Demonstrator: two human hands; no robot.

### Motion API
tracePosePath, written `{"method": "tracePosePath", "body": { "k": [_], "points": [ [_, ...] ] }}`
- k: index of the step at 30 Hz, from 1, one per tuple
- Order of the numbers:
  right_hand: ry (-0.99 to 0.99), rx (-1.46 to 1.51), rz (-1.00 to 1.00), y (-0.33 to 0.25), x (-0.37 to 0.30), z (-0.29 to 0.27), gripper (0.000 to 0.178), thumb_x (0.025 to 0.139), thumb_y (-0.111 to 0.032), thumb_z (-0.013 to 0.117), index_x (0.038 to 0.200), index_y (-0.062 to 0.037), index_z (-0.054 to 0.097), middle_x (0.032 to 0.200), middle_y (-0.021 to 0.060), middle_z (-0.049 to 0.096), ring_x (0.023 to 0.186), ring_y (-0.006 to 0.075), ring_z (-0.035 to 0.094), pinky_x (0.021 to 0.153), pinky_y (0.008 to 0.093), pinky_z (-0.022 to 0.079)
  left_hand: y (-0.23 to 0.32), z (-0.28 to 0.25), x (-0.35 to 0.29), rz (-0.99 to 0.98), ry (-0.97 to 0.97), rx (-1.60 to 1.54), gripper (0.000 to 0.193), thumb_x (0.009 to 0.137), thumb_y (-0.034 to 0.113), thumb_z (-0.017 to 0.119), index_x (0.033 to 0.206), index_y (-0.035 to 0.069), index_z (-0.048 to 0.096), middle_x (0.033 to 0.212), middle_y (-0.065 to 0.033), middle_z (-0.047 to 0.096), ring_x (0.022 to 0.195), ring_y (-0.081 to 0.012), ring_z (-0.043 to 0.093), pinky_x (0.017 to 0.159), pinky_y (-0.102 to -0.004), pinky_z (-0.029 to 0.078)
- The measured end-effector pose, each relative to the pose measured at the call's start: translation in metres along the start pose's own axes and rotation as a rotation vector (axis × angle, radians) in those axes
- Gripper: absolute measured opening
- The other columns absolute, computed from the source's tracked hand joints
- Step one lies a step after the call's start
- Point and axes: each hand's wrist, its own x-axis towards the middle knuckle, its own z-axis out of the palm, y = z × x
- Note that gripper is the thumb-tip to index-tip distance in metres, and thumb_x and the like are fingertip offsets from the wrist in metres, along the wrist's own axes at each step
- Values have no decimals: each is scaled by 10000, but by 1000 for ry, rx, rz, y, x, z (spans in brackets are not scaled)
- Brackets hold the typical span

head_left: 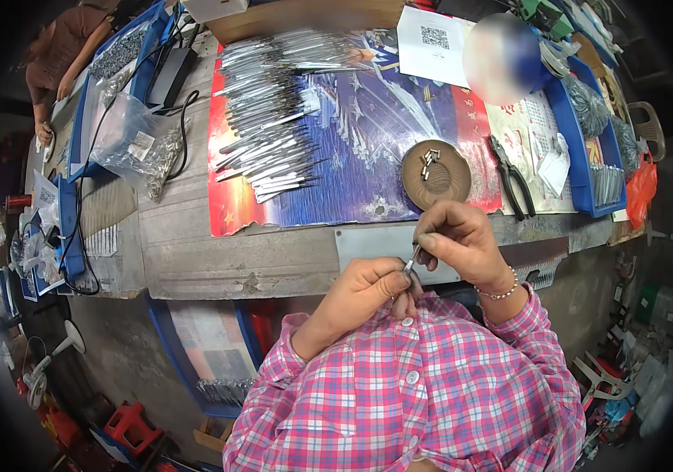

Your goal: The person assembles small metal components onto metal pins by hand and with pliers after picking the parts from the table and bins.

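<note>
My left hand [369, 288] and my right hand [462, 242] meet in front of my chest, close to the table's near edge. Both pinch a small thin metal rod [412, 260], which stands tilted between the fingertips. Fingers cover most of it, so its exact kind does not show. Just beyond my right hand is a round brown dish [456, 189] with several short metal cylinders [430, 163] in it. Farther left, a large heap of slim silvery metal pieces [261, 118] lies on a colourful printed sheet [344, 189].
Black-handled pliers [512, 177] lie right of the dish. Blue trays with bagged parts [588, 110] line the right side. At the left are another blue tray [128, 55], a plastic bag of parts [143, 145] and black cables. A person [65, 51] works at the far left.
</note>
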Motion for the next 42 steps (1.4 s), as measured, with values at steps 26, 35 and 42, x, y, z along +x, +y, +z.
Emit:
{"method": "tracePosePath", "body": {
  "k": [26, 35, 42],
  "points": [
    [383, 226, -85, 29, -57, -108, 227, 780, -229, 647, 823, -14, 585, 863, 125, 591, 648, 156, 565, 592, 272, 461, 1, 12, 21, -20, 116, -241, 259, 948, 212, 442, 1005, -22, 536, 635, -29, 490, 453, -39, 327, 421, -169, 252],
    [-157, -70, 171, 10, -46, -38, 334, 757, -232, 668, 929, 52, 623, 1132, 148, 528, 981, 231, 534, 878, 370, 404, 13, 14, 13, 43, 129, -184, 272, 957, 224, 418, 1019, -11, 541, 616, -24, 477, 449, -30, 293, 410, -165, 228],
    [-302, -223, -14, 24, -43, -39, 393, 765, -156, 669, 1063, 78, 565, 1178, 151, 463, 913, 206, 559, 811, 319, 452, 11, 12, 7, 29, 154, -42, 252, 958, 194, 406, 1046, -1, 538, 638, -27, 528, 440, -12, 345, 412, -153, 266]
  ]
}}
